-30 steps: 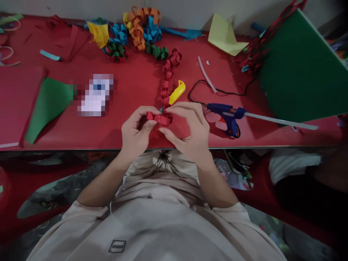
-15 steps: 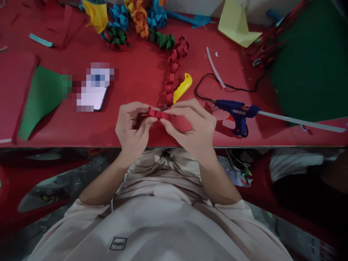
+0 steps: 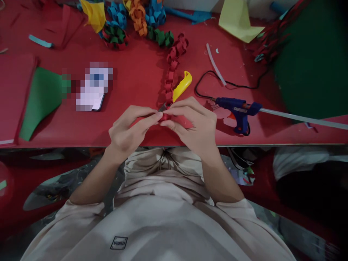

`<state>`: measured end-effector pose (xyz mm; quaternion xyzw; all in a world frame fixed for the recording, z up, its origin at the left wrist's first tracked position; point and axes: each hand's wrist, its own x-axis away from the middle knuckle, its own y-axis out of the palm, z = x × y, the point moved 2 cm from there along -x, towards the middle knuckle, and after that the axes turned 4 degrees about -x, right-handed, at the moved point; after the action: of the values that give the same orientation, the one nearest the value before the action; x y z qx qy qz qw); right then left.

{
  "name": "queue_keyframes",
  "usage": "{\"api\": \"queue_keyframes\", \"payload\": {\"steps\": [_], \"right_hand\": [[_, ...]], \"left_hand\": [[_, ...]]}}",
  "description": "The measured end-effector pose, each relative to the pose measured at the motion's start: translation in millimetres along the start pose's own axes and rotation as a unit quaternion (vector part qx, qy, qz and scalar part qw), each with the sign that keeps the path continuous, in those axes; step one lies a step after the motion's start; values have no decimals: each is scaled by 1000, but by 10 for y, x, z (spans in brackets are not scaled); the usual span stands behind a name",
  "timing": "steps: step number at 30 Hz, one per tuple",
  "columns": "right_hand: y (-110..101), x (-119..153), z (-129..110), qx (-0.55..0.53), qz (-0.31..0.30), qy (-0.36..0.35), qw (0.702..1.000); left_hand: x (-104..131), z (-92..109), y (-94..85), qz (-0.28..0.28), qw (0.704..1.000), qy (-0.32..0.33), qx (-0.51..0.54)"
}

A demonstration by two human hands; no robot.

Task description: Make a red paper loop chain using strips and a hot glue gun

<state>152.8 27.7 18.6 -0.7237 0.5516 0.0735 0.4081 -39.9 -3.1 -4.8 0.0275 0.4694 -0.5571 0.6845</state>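
My left hand [image 3: 130, 127] and my right hand [image 3: 194, 127] meet near the table's front edge, fingertips pinched on a small red paper strip [image 3: 164, 116]. Much of the strip is hidden by the fingers. From just behind the fingertips a red paper chain [image 3: 170, 76] runs back across the table and joins green links [image 3: 161, 37]. Beside the chain, behind my right hand, lies a yellow-handled tool [image 3: 182, 87], its metal end partly covered by my fingers.
A blue glue gun [image 3: 239, 110] with a glue stick lies on the right, its black cord curling behind. On the left are a phone [image 3: 95, 87] and green paper [image 3: 42, 103]. Yellow paper [image 3: 239, 23] lies at the back.
My left hand's fingers have shifted right and now press over the red strip, covering the folded part that showed between my hands. My right hand has barely moved.
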Motion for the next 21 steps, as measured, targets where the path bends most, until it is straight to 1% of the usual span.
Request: {"api": "queue_keyframes", "payload": {"steps": [3,5,6,8,11,13,15,17,19,21], "right_hand": [[4,-6,29,-30,8,-19,999],[1,-21,47,-50,8,-36,998],[-1,-31,55,-58,5,-42,997],[-4,-51,70,-68,-5,-49,996],[-3,-60,76,-75,-6,-40,996],[0,-36,60,-80,28,-18,996],[16,11,26,-88,71,12,994],[51,66,-19,-98,101,45,989],[95,109,-60,-109,118,76,984],[138,133,-89,-126,122,99,980]], "left_hand": [[-3,5,-30,-24,1000,2,-18],[3,24,-41,-35,999,4,0],[5,34,-42,-37,999,-7,21],[5,53,-29,-36,995,-58,78],[-9,85,26,-30,976,-148,155],[-19,111,69,-6,966,-178,189],[-17,133,112,31,959,-190,207],[1,147,156,61,956,-195,212],[31,155,196,89,955,-193,206],[60,160,227,117,955,-188,199]]}}
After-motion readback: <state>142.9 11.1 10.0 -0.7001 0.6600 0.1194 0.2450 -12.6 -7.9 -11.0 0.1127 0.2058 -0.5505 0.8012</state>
